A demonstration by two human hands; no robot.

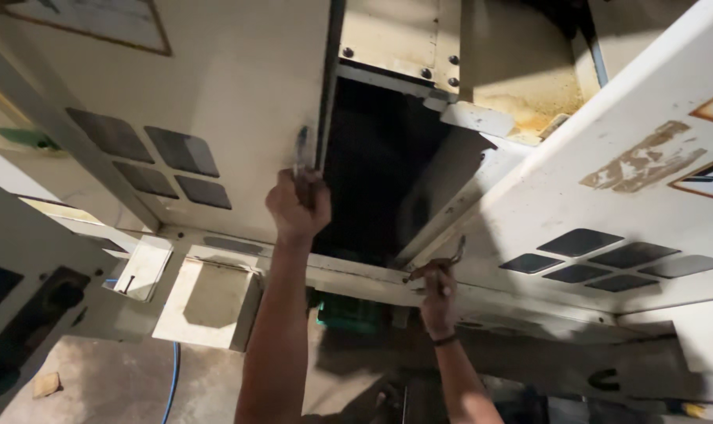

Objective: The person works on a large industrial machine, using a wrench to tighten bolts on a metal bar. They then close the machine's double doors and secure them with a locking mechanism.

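Two big cream-coloured panels fill most of the view. The left panel (239,102) is a flat machine wall with a cluster of dark rectangular vent patches (148,157) on it; the right panel (623,196) is a hinged door, tilted and swung out toward the near right, with its own group of dark vent patches (600,259) and a scuffed, peeling patch higher up. Between the two lies a dark opening (376,165), its inside too dim to read. Above the opening sits a bolted plate (388,35), and to its right a rust-stained ledge (529,102).

Along the lower edge of the opening runs a pale frame rail (356,275), and below it, partly hidden, a green part (345,314) shows. At the lower left a pale box-shaped block (207,302) hangs off the housing, with a thin blue cable (172,377) running down past it over the concrete floor (113,377).

The left hand (296,208) is raised at the left edge of the opening, fist closed around a slim metal tool (301,153) whose tip stands upright against the panel edge. The right hand (437,294), with a dark band at the wrist, is lower and to the right, on the frame rail at the foot of the door, fingers closed on a small dark metal tool (451,255); what kind it is cannot be told.
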